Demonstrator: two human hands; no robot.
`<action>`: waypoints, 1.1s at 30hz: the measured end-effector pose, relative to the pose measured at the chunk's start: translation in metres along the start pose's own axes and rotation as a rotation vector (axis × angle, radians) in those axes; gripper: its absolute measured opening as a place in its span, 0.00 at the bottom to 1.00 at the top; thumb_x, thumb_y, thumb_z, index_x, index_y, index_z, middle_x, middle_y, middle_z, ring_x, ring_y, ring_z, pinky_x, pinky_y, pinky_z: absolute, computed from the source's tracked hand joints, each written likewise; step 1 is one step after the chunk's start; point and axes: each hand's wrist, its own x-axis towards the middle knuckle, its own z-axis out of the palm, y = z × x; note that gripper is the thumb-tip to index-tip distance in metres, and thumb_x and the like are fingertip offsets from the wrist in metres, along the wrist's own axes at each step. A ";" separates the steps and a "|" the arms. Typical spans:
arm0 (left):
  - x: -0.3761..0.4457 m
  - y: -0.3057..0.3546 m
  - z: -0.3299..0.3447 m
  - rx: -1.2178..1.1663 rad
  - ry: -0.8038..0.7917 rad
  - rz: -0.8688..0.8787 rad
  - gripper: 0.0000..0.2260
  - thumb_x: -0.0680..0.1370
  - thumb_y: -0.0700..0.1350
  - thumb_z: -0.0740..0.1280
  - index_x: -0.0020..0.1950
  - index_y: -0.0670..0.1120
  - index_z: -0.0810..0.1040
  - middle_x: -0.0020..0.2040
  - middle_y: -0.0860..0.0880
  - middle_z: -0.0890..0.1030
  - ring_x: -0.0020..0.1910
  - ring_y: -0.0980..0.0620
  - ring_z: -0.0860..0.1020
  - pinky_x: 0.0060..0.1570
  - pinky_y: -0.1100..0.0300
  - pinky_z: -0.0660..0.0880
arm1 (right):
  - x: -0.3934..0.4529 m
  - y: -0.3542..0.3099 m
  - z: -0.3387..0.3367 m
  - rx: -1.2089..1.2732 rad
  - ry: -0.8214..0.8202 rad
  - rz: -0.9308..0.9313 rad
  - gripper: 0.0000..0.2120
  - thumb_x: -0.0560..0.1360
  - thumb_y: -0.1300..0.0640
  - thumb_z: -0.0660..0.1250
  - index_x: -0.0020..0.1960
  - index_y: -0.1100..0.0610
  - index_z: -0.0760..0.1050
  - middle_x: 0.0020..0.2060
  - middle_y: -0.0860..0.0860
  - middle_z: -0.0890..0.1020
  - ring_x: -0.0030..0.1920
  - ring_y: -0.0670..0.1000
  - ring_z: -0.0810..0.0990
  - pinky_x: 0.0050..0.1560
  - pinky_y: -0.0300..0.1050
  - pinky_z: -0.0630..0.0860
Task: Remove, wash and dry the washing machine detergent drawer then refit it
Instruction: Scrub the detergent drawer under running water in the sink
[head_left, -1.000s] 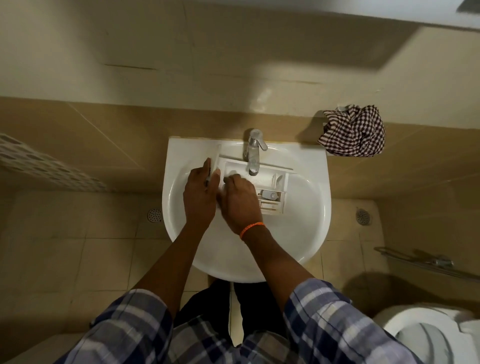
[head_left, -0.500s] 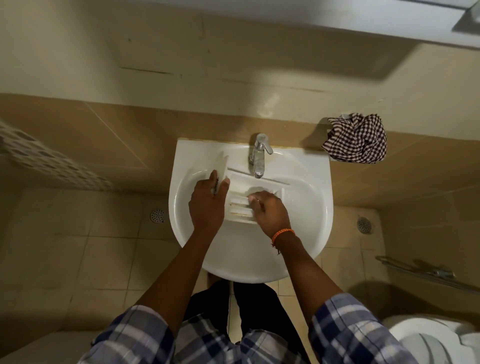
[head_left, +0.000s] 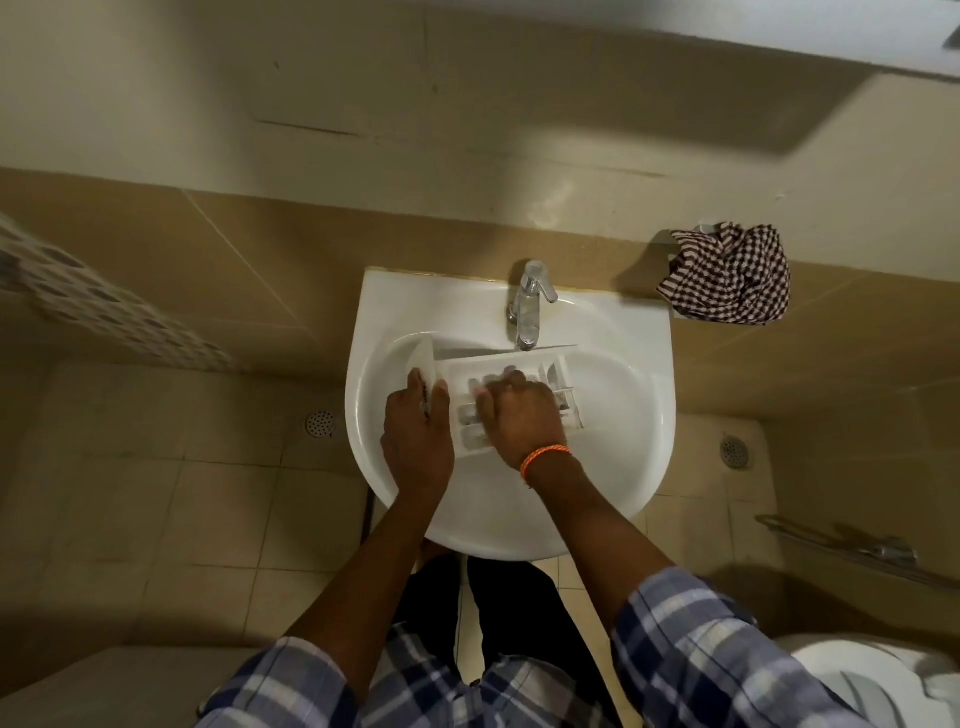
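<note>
I see detergent drawer (head_left: 524, 366) lying in sink (head_left: 623, 467) under tap (head_left: 530, 306). Left hand (head_left: 418, 431) grips its front panel end; right hand (head_left: 519, 415) rests inside compartments, fingers curled, grip unclear.

Mid-frame, the drawer (head_left: 519, 369) lies in the sink (head_left: 623, 415) below the tap (head_left: 530, 306); cloth (head_left: 727, 275) upper right, toilet (head_left: 857, 680) lower right.
</note>
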 end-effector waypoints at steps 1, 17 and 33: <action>0.000 -0.001 0.003 0.014 -0.002 0.003 0.23 0.85 0.59 0.60 0.70 0.45 0.79 0.55 0.46 0.82 0.53 0.48 0.82 0.57 0.49 0.79 | -0.001 -0.006 0.001 0.039 -0.012 -0.082 0.22 0.86 0.44 0.48 0.55 0.50 0.80 0.55 0.53 0.81 0.51 0.56 0.80 0.59 0.56 0.75; 0.017 -0.014 -0.007 -0.287 -0.019 -0.008 0.06 0.86 0.53 0.64 0.61 0.61 0.79 0.47 0.60 0.82 0.49 0.60 0.82 0.50 0.66 0.76 | 0.009 0.014 -0.012 0.039 0.003 -0.234 0.19 0.85 0.43 0.57 0.56 0.54 0.82 0.54 0.51 0.84 0.54 0.56 0.81 0.63 0.55 0.73; 0.006 -0.023 0.000 -0.306 0.081 -0.067 0.15 0.87 0.52 0.63 0.69 0.48 0.82 0.50 0.58 0.82 0.51 0.59 0.82 0.51 0.69 0.75 | 0.014 0.024 -0.030 -0.116 0.246 0.269 0.19 0.78 0.53 0.55 0.61 0.55 0.80 0.57 0.54 0.82 0.58 0.57 0.75 0.58 0.52 0.74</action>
